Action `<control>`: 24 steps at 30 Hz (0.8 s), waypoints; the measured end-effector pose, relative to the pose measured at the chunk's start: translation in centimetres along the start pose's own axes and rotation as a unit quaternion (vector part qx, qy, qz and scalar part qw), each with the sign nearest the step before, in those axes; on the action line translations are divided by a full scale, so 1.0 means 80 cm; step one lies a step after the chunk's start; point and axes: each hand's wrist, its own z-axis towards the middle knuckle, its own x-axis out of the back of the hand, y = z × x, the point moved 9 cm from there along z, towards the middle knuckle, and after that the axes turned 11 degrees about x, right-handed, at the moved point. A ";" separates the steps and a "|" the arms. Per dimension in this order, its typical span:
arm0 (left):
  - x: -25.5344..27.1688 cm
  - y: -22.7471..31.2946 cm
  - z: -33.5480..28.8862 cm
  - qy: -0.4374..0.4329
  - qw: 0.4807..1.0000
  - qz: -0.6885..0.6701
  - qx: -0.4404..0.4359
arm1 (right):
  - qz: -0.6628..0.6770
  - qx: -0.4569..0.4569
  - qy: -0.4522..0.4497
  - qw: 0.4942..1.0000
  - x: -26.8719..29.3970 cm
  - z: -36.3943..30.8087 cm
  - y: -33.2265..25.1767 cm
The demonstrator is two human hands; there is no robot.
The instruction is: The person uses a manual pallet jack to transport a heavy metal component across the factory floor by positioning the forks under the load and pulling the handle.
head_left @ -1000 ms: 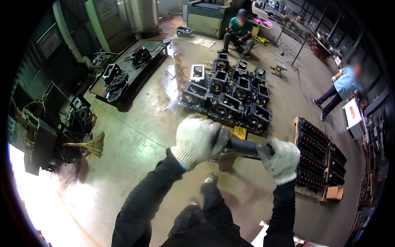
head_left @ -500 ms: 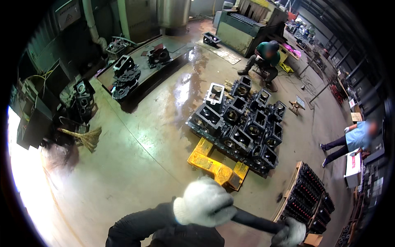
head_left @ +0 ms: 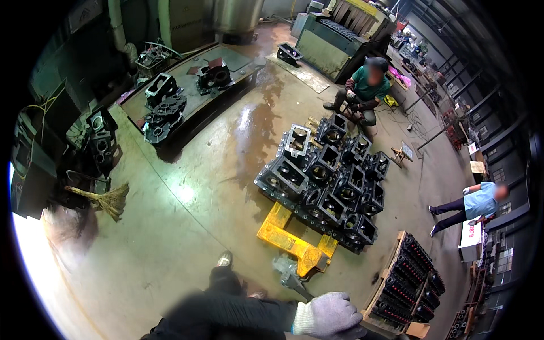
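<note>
The workshop floor (head_left: pixel 170 243) carries black castings (head_left: pixel 324 180) right of centre and a low table (head_left: pixel 241 59) at upper left. The yellow pallet jack (head_left: pixel 294 245) is located at lower centre, beside the castings. The left hand (head_left: pixel 328 314), gloved, is at the lower edge; its fingers are curled closed around the dark handle (head_left: pixel 356 333). The right hand is outside the frame; its finger state cannot be determined.

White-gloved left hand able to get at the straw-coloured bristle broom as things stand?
Probably not without stepping over: the white-gloved left hand looks curled in a grip, and the straw-coloured bristle broom is well off leftward.
</note>
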 end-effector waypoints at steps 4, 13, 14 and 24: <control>0.018 -0.001 -0.014 0.048 0.998 -0.044 0.004 | 0.021 -0.077 0.034 0.996 0.031 -0.019 -0.019; 0.059 -0.060 0.000 0.199 0.972 -0.113 0.053 | 0.005 -0.101 0.109 0.989 0.002 0.012 -0.024; 0.056 -0.061 -0.002 0.199 0.973 -0.103 0.052 | -0.077 -0.032 0.077 0.994 0.001 0.023 -0.038; 0.036 -0.076 0.049 0.040 0.989 -0.141 0.005 | -0.081 -0.081 0.068 0.991 0.012 -0.009 -0.022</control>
